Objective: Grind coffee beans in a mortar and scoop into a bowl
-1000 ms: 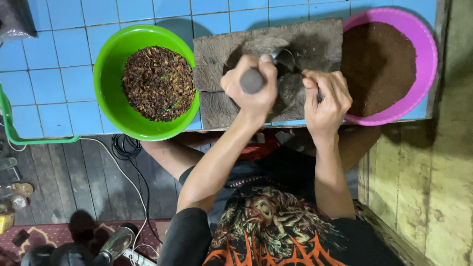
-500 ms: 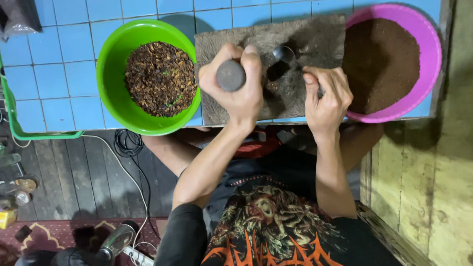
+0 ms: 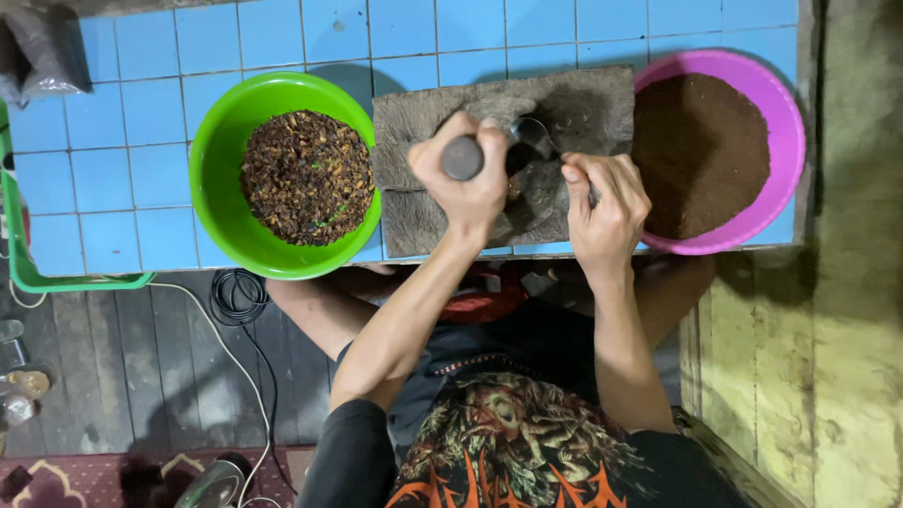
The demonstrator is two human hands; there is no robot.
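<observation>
Seen from the head camera, looking straight down, the left hand (image 3: 467,179) is wrapped in a closed fist around a grey cylindrical stone pestle (image 3: 462,157). Its round butt end faces straight up at the lens, so the long axis of the pestle runs nearly vertical, pointing down onto the rough grey rectangular stone grinding slab (image 3: 583,103) beneath it. The lower end is hidden by the fist, so whether it touches the slab cannot be told. The slab lies on a blue tiled tabletop (image 3: 122,150), its long side running left to right, between two bowls. The right hand (image 3: 607,207) rests on the slab just beside the left one, fingers curled and pressed together over a small dark heap of ground material (image 3: 529,150); whether it pinches anything cannot be told. To the left of the slab, touching its edge, stands a bright green round plastic bowl (image 3: 218,160) holding coarse dark brown flakes (image 3: 307,176) with a few green bits. To the right a pink round plastic bowl (image 3: 785,141) holds fine brown powder (image 3: 701,150), and its rim meets the slab's right end. A black cable (image 3: 235,296) lies coiled on the dark wooden floor (image 3: 141,376) below the table edge.
</observation>
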